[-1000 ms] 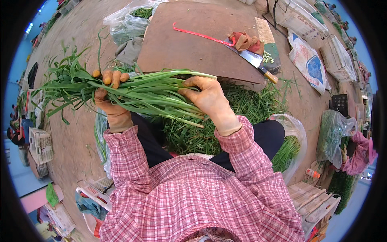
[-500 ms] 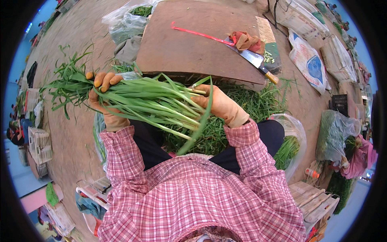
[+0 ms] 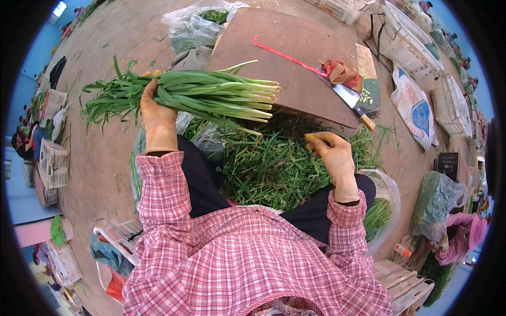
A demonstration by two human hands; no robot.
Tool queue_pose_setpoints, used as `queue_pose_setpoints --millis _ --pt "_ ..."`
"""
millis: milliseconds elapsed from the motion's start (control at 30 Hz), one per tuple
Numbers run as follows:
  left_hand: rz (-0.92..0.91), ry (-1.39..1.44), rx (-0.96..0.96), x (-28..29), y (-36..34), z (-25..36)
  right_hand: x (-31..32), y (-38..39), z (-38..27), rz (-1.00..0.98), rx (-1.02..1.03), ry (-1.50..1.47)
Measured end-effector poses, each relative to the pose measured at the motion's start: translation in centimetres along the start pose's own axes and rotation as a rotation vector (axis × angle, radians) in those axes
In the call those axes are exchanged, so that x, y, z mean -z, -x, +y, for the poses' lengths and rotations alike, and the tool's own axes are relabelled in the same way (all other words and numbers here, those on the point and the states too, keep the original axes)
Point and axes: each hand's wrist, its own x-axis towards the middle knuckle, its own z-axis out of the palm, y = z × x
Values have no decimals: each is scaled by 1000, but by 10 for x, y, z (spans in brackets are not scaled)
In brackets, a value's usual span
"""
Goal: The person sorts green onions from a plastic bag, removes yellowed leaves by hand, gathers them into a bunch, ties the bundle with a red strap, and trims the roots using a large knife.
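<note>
My left hand is closed round a bunch of garlic chives, held level in the air. The pale cut ends point right, over the near-left part of a low brown board; the leafy tips spread to the left. My right hand is apart from the bunch, with fingers curled and thumb and forefinger close together. Whether anything small is pinched there I cannot make out. Below it lies a heap of loose green leaves, between my knees. A knife with a wooden handle rests on the board's right side.
A red strip and a crumpled brown-red cloth lie by the knife. Clear plastic bags of greens stand at the back and by my right knee. A white sack and plastic crates are at right.
My right hand has let go of the chives' stem ends and moved right, over the leaf heap. My left hand has raised the bunch and carried it slightly right.
</note>
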Motion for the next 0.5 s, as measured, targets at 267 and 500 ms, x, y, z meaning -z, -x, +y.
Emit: queue_pose_setpoints --millis 267,500 --pt "201 23 79 -47 28 -23 -56 2 -81 93 217 -386" --pt "177 92 105 -39 22 -25 -55 0 -102 73 -61 -465"
